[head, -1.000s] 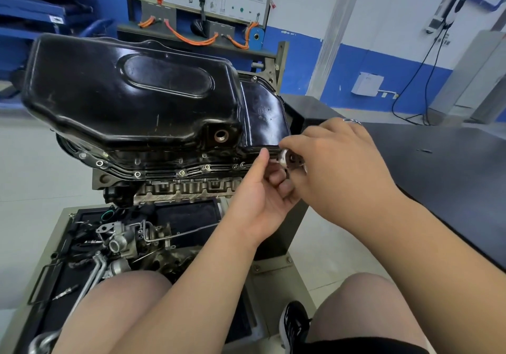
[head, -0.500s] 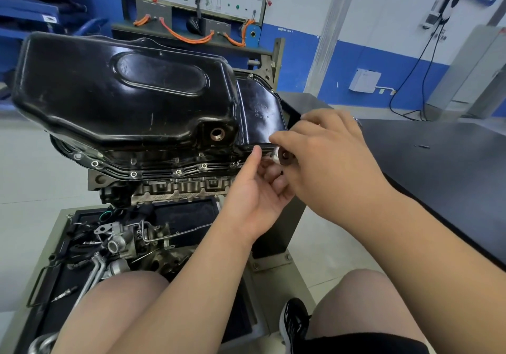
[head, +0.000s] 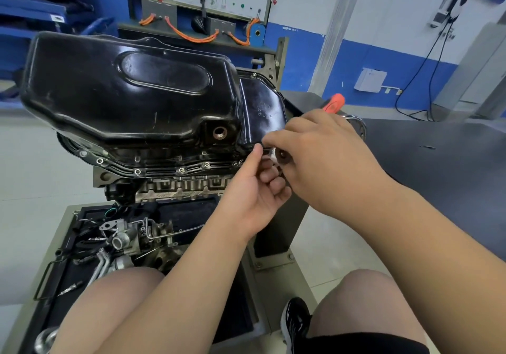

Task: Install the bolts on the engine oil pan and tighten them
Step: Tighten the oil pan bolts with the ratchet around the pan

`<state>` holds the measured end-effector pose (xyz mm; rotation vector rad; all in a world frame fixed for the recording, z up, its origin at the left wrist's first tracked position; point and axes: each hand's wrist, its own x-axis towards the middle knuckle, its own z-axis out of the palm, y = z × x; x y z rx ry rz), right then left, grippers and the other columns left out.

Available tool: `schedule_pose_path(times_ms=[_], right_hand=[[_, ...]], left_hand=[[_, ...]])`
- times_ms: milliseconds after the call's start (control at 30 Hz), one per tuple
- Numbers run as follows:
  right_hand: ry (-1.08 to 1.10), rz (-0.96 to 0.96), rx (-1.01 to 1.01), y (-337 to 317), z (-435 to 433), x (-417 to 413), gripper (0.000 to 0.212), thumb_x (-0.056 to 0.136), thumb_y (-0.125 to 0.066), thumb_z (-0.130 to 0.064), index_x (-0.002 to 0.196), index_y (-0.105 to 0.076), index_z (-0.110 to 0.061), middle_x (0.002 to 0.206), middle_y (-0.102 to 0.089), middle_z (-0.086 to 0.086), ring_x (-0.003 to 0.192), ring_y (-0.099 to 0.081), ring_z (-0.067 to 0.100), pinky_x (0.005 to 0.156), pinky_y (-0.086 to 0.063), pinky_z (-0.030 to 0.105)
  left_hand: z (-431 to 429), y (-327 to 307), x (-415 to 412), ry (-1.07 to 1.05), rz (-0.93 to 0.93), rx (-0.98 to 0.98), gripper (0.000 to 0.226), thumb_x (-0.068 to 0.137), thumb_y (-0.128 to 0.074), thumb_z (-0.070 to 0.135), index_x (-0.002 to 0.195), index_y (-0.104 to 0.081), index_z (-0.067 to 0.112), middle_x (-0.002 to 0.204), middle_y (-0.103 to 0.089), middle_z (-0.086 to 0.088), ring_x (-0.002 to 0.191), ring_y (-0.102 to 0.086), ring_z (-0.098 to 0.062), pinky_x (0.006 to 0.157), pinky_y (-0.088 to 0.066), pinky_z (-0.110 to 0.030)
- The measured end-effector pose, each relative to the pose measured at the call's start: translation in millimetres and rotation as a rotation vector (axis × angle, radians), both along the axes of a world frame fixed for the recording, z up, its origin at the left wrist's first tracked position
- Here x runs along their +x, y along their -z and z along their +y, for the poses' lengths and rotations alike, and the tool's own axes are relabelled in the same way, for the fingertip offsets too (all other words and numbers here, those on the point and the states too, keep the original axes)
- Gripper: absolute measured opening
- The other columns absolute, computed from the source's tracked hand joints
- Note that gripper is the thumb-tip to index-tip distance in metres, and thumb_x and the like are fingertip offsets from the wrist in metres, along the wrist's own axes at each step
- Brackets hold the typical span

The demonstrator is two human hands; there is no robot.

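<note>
The black engine oil pan (head: pixel 128 93) sits on top of the upturned engine, with several small bolts (head: pixel 180 170) seated along its near flange. At the right end of that flange, my right hand (head: pixel 328 159) pinches a short silver socket (head: pixel 280 157) whose dark round end faces me. My left hand (head: pixel 254 189) comes up from below. Its thumb touches the flange edge and its curled fingers close on the front of the same socket. The bolt under the socket is hidden.
An open drain hole (head: pixel 220 133) shows on the pan's near wall. Loose engine parts lie in the black tray (head: pixel 68 260) on the stand below. Behind my right hand, an orange tool handle (head: pixel 334 102) and a metal ring (head: pixel 357 123) lie on the dark table (head: pixel 438 167).
Both hands stay at the right end of the flange with only small finger movement. The view has shifted a little, and the orange handle now shows behind my right hand.
</note>
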<state>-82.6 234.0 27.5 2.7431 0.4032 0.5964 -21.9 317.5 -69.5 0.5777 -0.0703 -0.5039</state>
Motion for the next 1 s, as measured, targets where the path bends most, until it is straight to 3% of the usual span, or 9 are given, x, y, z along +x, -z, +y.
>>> schedule_pose_path(times_ms=[100, 167, 233, 333, 433, 567, 733, 900, 1000], right_hand=[[-0.018, -0.048, 0.01, -3, -2, 4, 0.019, 0.089, -0.049, -0.045, 0.087, -0.055, -0.026, 0.078, -0.054, -0.007, 0.084, -0.052, 0.02, 0.079, -0.032, 0.034], [0.083, -0.031, 0.079, -6, -4, 7, 0.05, 0.087, -0.041, -0.062, 0.064, -0.046, -0.018, 0.059, -0.045, -0.006, 0.055, -0.044, 0.015, 0.058, -0.028, 0.028], [0.137, -0.026, 0.151, -4, -3, 9, 0.06, 0.083, -0.036, -0.072, 0.056, -0.042, -0.019, 0.052, -0.043, -0.003, 0.046, -0.039, 0.013, 0.046, -0.023, 0.024], [0.092, -0.046, 0.167, 1, 3, 12, 0.059, 0.084, -0.036, -0.073, 0.055, -0.039, -0.021, 0.052, -0.042, -0.003, 0.044, -0.04, 0.013, 0.043, -0.022, 0.023], [0.035, 0.01, 0.165, -7, 3, 17, 0.057, 0.084, -0.042, -0.071, 0.057, -0.039, -0.021, 0.055, -0.044, -0.002, 0.047, -0.042, 0.013, 0.043, -0.025, 0.024], [-0.125, 0.029, -0.014, -20, -6, 23, 0.042, 0.087, -0.053, -0.057, 0.067, -0.046, -0.02, 0.061, -0.044, -0.004, 0.052, -0.043, 0.011, 0.044, -0.025, 0.024], [-0.264, -0.028, -0.156, -29, -13, 30, 0.029, 0.091, -0.051, -0.049, 0.103, -0.055, -0.022, 0.084, -0.045, -0.004, 0.086, -0.047, 0.018, 0.058, -0.035, 0.033], [-0.185, -0.08, -0.138, -24, -10, 23, 0.046, 0.087, -0.047, -0.057, 0.063, -0.044, -0.018, 0.06, -0.045, -0.002, 0.056, -0.049, 0.017, 0.044, -0.027, 0.025], [-0.127, -0.075, -0.034, -18, -5, 19, 0.051, 0.086, -0.048, -0.059, 0.057, -0.035, -0.02, 0.053, -0.041, -0.001, 0.045, -0.042, 0.015, 0.043, -0.026, 0.024]], left_hand=[[8, 2, -8, -0.154, -0.174, 0.301, 0.035, 0.096, -0.044, 0.047, 0.076, -0.055, 0.02, 0.059, -0.044, 0.001, 0.051, -0.043, -0.012, 0.057, -0.043, -0.027], [14, 9, -14, -0.443, -0.442, 0.719, 0.025, 0.087, -0.053, 0.048, 0.078, -0.057, 0.025, 0.065, -0.056, 0.005, 0.056, -0.051, -0.008, 0.06, -0.045, -0.024], [17, 11, -17, -0.755, -0.687, 0.993, 0.014, 0.077, -0.065, 0.04, 0.083, -0.054, 0.036, 0.083, -0.061, 0.011, 0.065, -0.055, 0.0, 0.06, -0.044, -0.014], [16, 4, -15, -0.906, -0.903, 1.119, 0.039, 0.072, -0.071, 0.01, 0.086, -0.051, 0.04, 0.093, -0.055, 0.013, 0.083, -0.053, 0.005, 0.067, -0.043, -0.009], [25, -9, -7, -0.991, -0.991, 1.237, 0.017, 0.071, -0.064, 0.008, 0.077, -0.062, 0.025, 0.077, -0.054, 0.013, 0.071, -0.049, 0.004, 0.066, -0.037, -0.009], [45, -32, -2, -0.823, -1.309, 1.53, 0.009, 0.078, -0.069, 0.02, 0.079, -0.066, 0.011, 0.076, -0.05, 0.009, 0.07, -0.048, -0.01, 0.065, -0.044, -0.03], [65, -65, 3, -0.573, -1.532, 1.636, 0.015, 0.088, -0.065, 0.022, 0.088, -0.07, 0.008, 0.079, -0.061, 0.002, 0.075, -0.057, -0.016, 0.073, -0.048, -0.038], [66, -69, 2, -0.47, -1.474, 1.669, 0.009, 0.087, -0.063, 0.021, 0.088, -0.07, 0.015, 0.084, -0.066, 0.002, 0.079, -0.06, -0.017, 0.075, -0.049, -0.04], [63, -70, 2, -0.468, -1.435, 1.713, 0.011, 0.083, -0.065, 0.022, 0.085, -0.069, 0.012, 0.082, -0.066, 0.001, 0.077, -0.06, -0.018, 0.072, -0.05, -0.039]])
